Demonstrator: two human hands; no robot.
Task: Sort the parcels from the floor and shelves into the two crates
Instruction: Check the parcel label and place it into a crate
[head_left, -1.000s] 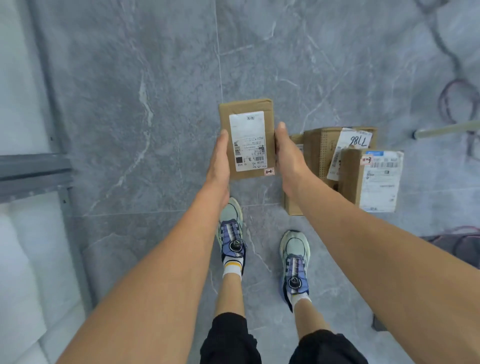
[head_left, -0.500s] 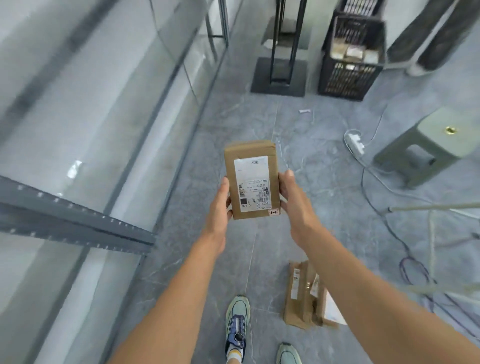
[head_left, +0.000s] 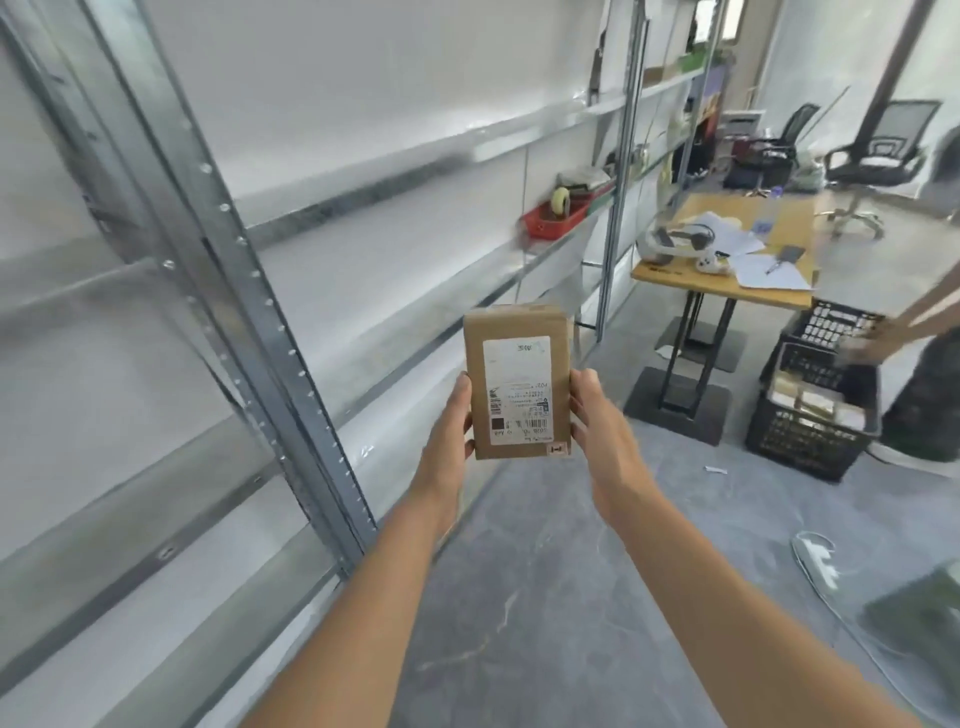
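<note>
Held upright by each hand, the brown parcel (head_left: 517, 382) bears a white label.

Brown parcel (head_left: 517, 382), label facing cam, upright betw. left hand (head_left: 449, 431) & right hand (head_left: 597, 426).

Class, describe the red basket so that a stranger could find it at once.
Follow the metal shelving along the left wall toward the wooden table. The red basket sits on a shelf beside the far upright. It alone is red, holding a tape roll.
</note>
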